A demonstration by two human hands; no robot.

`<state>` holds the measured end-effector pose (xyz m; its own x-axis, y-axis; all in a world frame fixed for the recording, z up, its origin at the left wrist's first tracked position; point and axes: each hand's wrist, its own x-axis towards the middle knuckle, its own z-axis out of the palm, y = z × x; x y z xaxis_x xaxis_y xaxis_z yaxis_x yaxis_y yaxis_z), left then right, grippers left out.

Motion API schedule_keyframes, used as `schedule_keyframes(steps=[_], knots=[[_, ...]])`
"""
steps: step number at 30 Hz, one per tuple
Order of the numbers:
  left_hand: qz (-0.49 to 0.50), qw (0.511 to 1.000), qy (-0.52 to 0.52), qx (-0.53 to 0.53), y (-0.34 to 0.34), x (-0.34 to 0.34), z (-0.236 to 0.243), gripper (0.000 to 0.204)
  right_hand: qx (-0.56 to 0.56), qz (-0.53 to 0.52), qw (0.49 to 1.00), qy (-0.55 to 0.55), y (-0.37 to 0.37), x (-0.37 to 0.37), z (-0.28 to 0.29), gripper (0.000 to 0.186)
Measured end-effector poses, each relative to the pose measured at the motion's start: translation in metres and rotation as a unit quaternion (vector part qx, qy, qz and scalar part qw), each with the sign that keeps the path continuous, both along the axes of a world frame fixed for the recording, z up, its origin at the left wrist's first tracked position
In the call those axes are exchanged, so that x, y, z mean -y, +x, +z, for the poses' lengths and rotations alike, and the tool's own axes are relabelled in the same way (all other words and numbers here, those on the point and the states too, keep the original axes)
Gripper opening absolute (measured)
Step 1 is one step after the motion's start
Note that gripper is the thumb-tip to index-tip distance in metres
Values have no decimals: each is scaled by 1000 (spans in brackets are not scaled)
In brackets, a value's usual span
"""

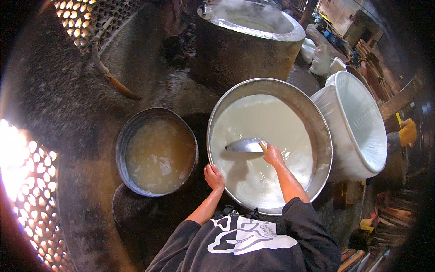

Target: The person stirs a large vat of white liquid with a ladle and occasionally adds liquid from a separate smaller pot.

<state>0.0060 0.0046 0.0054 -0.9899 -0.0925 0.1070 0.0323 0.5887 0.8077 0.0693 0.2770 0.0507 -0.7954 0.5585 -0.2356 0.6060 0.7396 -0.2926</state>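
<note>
A wide metal vat (321, 131) stands in front of me, holding a milky white liquid (258, 115) with foam on its near side. My right hand (273, 156) is closed around the short wooden handle of a metal ladle (244, 145), whose shiny bowl points left at the liquid's surface. How deep the ladle dips I cannot tell. On the vat's near left rim rests my left hand (215, 177), fingers closed over the edge. Left of the vat is a dark-rimmed tub (121, 156) of cloudy brownish liquid (156, 145) with patches of pale foam.
Beyond the vat, steam rises from a round masonry cauldron (244, 56). At the right stands a large tub lined with clear plastic (342, 113). Pale sacks (317, 56) sit behind it, and split wood (398, 213) is stacked at lower right. A curved wooden-handled tool (118, 85) lies far left.
</note>
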Motion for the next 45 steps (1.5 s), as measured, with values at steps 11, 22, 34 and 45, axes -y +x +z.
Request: schedule_keyframes(steps=[11,22,34,45], knots=[[-13,999,-43,-13,-5,4,-11,34,48,-65,995,-50,144,-1,-52,38],[-9,998,-61,-18,-6,5,-10,37,55,-83,992,-77,289,-42,16,62],[-12,997,-70,-20,-6,6,-11,41,-234,-114,961,96,238,-145,37,54],[-27,997,-71,-9,-5,4,-8,37,-114,-158,976,-98,197,-83,-86,40]])
